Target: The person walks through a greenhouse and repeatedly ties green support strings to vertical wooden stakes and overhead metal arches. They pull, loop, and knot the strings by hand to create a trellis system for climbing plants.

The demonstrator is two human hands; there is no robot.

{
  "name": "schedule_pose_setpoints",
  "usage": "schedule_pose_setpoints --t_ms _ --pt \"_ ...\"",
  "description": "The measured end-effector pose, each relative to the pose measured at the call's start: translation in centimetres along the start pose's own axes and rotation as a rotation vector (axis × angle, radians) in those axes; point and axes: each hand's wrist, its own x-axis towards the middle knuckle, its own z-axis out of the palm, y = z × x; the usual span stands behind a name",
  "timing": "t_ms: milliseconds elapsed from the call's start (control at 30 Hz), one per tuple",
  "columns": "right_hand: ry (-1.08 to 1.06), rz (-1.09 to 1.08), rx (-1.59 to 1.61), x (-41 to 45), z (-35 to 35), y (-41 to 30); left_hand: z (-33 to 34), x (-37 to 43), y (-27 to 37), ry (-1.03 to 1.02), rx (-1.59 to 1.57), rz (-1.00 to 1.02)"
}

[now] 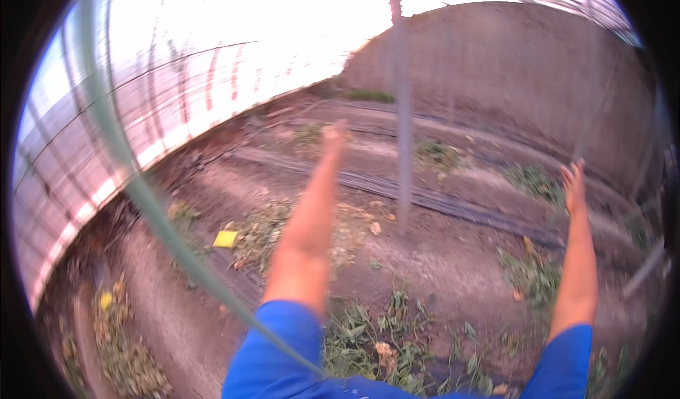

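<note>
Both arms, in blue short sleeves, stretch out ahead over a greenhouse floor. My left hand (334, 133) is raised near the picture's middle, blurred, and its fingers cannot be made out. Farther right, my right hand (574, 183) is lifted with its fingers apart and nothing in it. Below and between the arms lie limp green plants (396, 335) with some dry brown leaves. A heap of wilted leaves (265, 234) lies behind my left forearm, beside a yellow square (225, 239). A grey metal post (404, 133) stands between the hands.
A green curved pipe or hose (175, 245) crosses the left side close to the camera. Dark strips (451, 207) run along the soil. A bright, translucent wall with thin bars (175, 80) rises at left, and a brown wall (520, 69) at the back right. More withered plants (127, 362) lie lower left.
</note>
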Motion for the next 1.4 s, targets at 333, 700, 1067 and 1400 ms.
schedule_pose_setpoints --t_ms 333,700,1067,1400 --pt "-0.526 -0.074 -0.337 -9.8 24.6 -6.8 31.3 -17.1 14.3 -0.457 -0.603 -0.779" --pt "-1.962 0.294 0.230 -42.9 34.3 -17.8 21.7 -43.2 24.7 -1.461 -0.990 -0.717" --pt "-1.643 0.703 0.841 -52.3 12.3 -16.6 -10.6 -51.0 28.1 -2.401 -1.199 -0.050" --pt "-0.823 0.359 -0.710 -53.8 7.3 -13.1 -18.1 -55.4 20.6 -0.407 -0.705 0.384"
